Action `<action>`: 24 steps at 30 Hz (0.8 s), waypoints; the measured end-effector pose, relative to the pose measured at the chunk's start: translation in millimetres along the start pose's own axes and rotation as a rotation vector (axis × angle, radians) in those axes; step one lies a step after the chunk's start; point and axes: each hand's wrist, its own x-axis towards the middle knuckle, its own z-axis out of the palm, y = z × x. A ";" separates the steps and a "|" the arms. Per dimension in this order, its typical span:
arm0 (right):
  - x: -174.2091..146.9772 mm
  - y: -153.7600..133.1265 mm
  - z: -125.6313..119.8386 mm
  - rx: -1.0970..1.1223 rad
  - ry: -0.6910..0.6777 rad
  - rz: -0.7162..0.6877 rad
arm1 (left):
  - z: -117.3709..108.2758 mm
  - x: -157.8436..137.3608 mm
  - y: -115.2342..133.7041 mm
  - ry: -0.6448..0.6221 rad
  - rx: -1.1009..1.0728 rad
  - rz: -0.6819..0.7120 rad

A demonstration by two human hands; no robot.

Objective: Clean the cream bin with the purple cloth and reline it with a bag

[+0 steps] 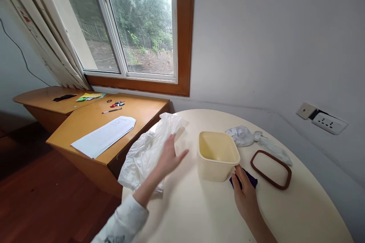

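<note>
My left hand (169,159) is over the right side of a crumpled white plastic bag (142,157), thumb spread away from the fingers. Whether it touches the bag I cannot tell. A pale yellow plastic container (213,167), with no lid on it, stands upright on the round table in front of me. Just right of its near corner, my right hand (244,190) is closed on a dark purple cloth (252,179). Its fingertips are close to the container's wall. Part of the cloth is hidden under the hand.
A brown rounded frame (270,174) lies at the right of the cream table (188,216). Behind it are a clear plastic bag (240,136) and another crumpled plastic piece (273,150). Papers (105,136), a pen (111,110) and keys (117,104) lie on the wooden desk (94,110) at left.
</note>
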 end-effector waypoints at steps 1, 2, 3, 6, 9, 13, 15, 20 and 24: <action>-0.1 1.2 -0.2 0.012 0.000 -0.007 | -9.7 13.2 -13.4 -0.007 0.137 -0.043; -0.3 1.9 -0.3 0.019 0.001 -0.017 | -18.9 25.5 -27.3 -0.025 0.266 -0.094; -0.7 2.0 -0.4 0.021 0.006 -0.025 | -26.9 36.1 -40.9 -0.070 0.372 -0.150; -2.5 -2.4 -1.4 0.014 0.019 -0.025 | -41.6 53.6 -74.1 -0.241 0.543 -0.275; -4.9 -12.9 -5.2 0.010 0.042 -0.008 | -43.7 53.6 -90.2 -0.302 0.546 -0.311; -7.5 -26.5 -14.3 0.000 0.184 -0.092 | -40.8 48.4 -93.5 -0.321 0.507 -0.342; -9.1 -30.4 -19.0 -0.034 0.303 -0.215 | -40.9 48.1 -92.8 -0.339 0.450 -0.364; -23.4 -37.3 -21.4 -0.048 0.451 -0.638 | -44.3 44.5 -85.8 -0.417 0.141 -0.374; -49.4 -49.5 -9.3 -0.037 0.153 -0.878 | -49.4 24.4 -71.4 -0.500 -0.185 -0.394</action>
